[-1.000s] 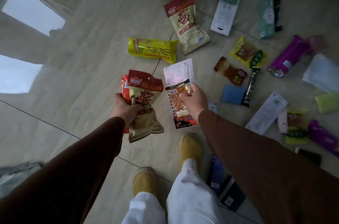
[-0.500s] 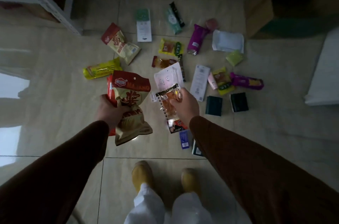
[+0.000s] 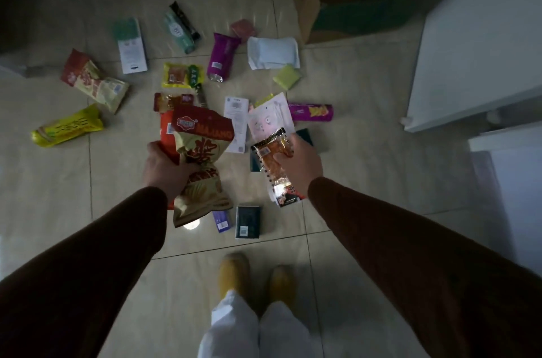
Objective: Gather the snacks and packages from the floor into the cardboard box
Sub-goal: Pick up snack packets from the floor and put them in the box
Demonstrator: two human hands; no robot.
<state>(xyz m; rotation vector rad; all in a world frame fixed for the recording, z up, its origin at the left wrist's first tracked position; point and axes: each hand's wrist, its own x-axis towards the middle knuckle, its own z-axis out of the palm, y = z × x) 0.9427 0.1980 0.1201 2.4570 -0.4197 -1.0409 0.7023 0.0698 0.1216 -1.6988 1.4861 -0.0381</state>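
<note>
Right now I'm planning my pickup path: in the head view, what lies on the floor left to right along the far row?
White-and-green box → teal pack → purple pouch → white packet → cardboard box.

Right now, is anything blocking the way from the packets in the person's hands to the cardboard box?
Nothing upright does. Between the left hand, right hand and the cardboard box lie only flat floor items, such as the white pouch and purple packet.
</note>
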